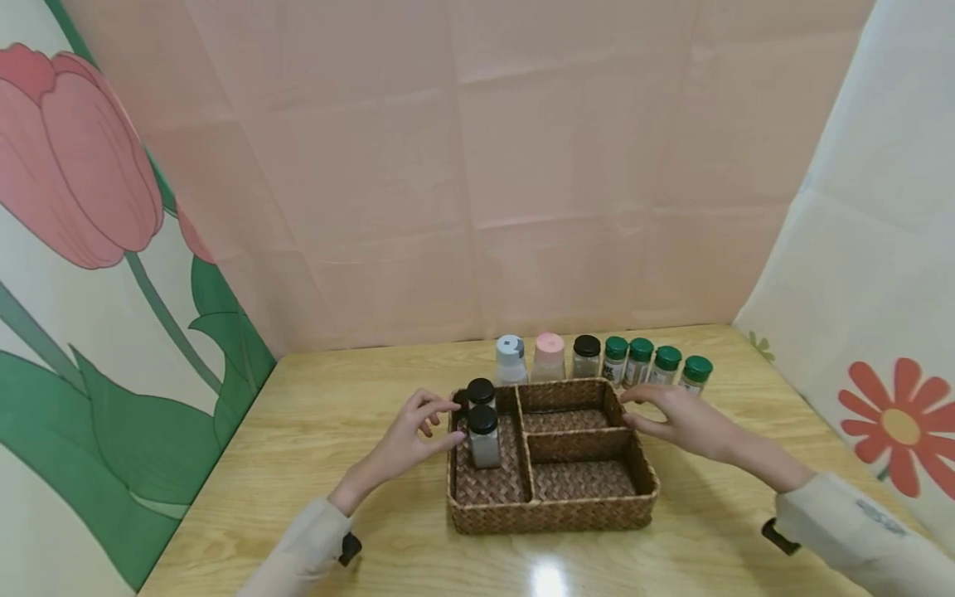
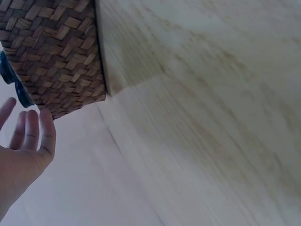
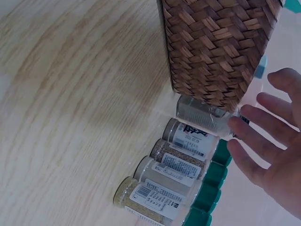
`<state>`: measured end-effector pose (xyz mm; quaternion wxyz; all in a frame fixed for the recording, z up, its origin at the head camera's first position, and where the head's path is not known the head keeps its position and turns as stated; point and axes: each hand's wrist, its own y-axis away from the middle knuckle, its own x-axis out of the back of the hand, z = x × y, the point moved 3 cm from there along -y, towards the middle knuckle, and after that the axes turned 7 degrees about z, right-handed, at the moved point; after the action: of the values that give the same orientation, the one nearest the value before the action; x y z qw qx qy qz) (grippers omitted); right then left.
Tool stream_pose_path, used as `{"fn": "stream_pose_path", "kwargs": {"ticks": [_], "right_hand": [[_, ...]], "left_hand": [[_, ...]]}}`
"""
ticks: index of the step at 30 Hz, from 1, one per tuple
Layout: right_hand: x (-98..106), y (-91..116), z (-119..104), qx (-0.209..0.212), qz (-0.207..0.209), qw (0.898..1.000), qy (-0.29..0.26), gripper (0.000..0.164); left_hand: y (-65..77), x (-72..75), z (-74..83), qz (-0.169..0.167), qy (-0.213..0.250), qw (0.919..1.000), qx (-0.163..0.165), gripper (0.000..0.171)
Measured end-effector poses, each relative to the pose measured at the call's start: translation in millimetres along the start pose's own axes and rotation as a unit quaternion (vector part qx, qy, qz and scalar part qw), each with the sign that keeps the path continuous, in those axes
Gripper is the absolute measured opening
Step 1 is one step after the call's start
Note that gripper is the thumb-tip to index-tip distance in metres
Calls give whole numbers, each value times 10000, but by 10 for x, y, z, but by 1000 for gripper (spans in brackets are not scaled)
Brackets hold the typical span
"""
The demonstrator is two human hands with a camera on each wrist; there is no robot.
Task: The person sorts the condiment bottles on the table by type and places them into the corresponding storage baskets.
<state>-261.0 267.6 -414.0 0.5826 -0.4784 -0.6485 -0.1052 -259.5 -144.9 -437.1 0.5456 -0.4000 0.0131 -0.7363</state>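
Observation:
A brown woven basket (image 1: pixel 552 516) with three compartments stands on the table. Two black-capped jars, one behind the other, are in its left compartment; the front jar (image 1: pixel 485 448) partly covers the rear jar (image 1: pixel 481 391). My left hand (image 1: pixel 409 435) is at the basket's left side, thumb and forefinger by the rim near the jars. Around the right rim is my right hand (image 1: pixel 682 414), thumb and fingers apart. The right wrist view shows its fingers (image 3: pixel 263 127) spread beside the woven wall. Neither hand holds anything; rim contact is unclear.
Behind the basket stand a blue-capped bottle (image 1: pixel 511 361), a pink-capped bottle (image 1: pixel 549 358) and a black-capped jar (image 1: pixel 586 356). Several green-capped spice jars (image 1: pixel 639 362) continue the row to the right. A pink cloth (image 1: pixel 462 207) hangs behind the table (image 1: pixel 351 373).

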Motion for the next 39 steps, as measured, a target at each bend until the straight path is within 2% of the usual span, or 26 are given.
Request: {"fn": "stream_pose_path", "kwargs": {"ticks": [4,8,13,20,25,28,33,39], "right_hand": [[29,-27,13,413,359,9983,195,27],[54,-55,26,1013,950,9894,436,29],[79,-53,69,1235,1445,9801,576,32],[127,-35,216,1141,1803,9738,792,39],[177,-24,378,1075,1866,9727,859,44],[200,-3,479,997,1864,9733,890,47],[221,48,629,683,1830,9769,864,53],[241,108,760,44,1648,9833,775,63]], "left_hand": [[34,0,-12,-154,-283,9993,178,51],[63,-3,-23,-299,-386,9980,410,55],[85,-26,-52,-344,-322,9967,658,57],[93,-62,-57,-262,-161,9979,569,66],[102,-93,-81,-300,-212,9981,495,70],[112,-115,-99,-321,-35,9985,443,68],[141,-132,-118,-382,270,9980,419,65],[154,-128,-114,-414,214,9978,463,64]]}}
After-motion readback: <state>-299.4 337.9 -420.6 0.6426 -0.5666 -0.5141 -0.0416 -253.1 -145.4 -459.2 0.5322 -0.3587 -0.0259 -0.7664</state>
